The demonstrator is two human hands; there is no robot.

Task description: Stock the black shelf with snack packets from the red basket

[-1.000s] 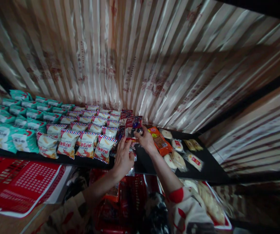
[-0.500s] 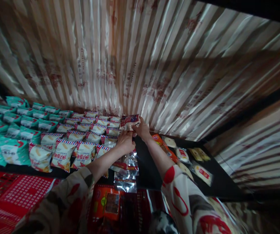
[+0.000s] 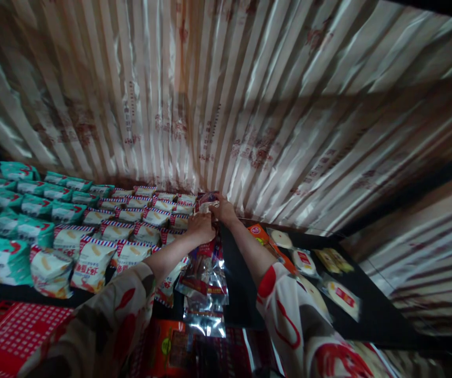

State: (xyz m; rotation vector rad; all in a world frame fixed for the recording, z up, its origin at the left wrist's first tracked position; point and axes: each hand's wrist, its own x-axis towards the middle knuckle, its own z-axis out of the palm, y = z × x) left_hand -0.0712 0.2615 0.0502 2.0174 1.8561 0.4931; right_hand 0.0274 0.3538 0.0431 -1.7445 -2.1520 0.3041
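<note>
Both my arms reach to the back of a dark shelf (image 3: 371,310). My right hand (image 3: 221,209) is closed on a dark red snack packet (image 3: 206,200) at the back of a row, up against the striped foil wall. My left hand (image 3: 201,228) sits just in front of it, fingers curled on the same row of shiny red and silver packets (image 3: 204,273) that runs toward me. White packets with red and blue striped tops (image 3: 131,231) lie directly to the left of this row.
Teal packets (image 3: 17,210) fill the shelf's far left. Right of my arms lie an orange packet (image 3: 259,233) and several clear packs of pale cakes (image 3: 339,294). A red basket (image 3: 9,331) and more red packets (image 3: 178,346) sit below the shelf edge.
My hands have carried the dark red packet from mid-shelf to the back wall and lowered it onto the row's far end. The view has tilted, so the shelf sits lower.
</note>
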